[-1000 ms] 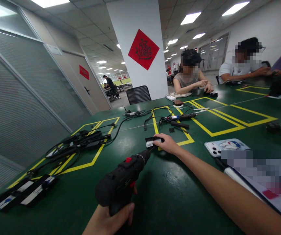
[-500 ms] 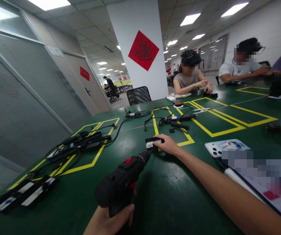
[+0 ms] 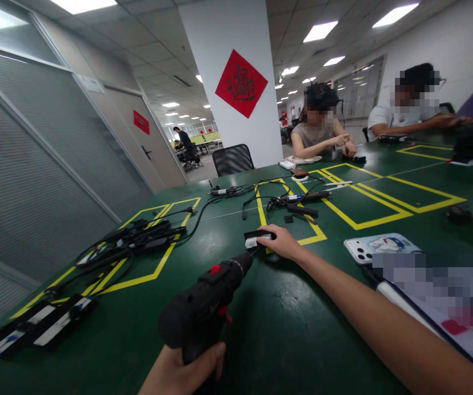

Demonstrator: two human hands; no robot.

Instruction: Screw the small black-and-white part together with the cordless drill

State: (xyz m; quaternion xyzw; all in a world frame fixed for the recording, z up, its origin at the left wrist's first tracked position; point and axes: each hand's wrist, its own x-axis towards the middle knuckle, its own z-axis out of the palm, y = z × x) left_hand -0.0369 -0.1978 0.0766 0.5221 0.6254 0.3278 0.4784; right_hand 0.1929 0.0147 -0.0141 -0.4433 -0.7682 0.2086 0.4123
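My left hand (image 3: 191, 362) is wrapped round the grip of a black cordless drill (image 3: 203, 304) with red switches. The drill points forward and to the right, its thin bit (image 3: 255, 252) reaching the near side of a small black piece with a white label (image 3: 251, 242). Whether the bit touches the piece I cannot tell. My right hand (image 3: 280, 241) pinches the right end of that piece against the green table (image 3: 290, 307), with the fingers partly hiding it.
Black cables and adapters (image 3: 154, 241) lie at left inside yellow tape frames. Beyond my right hand are a pen-shaped electric tool (image 3: 302, 197) and small black parts (image 3: 302, 212). A phone (image 3: 380, 247) lies at right. Two people (image 3: 319, 131) sit across the table.
Almost nothing differs. The drill and both hands keep their places, and the view has shifted very slightly.
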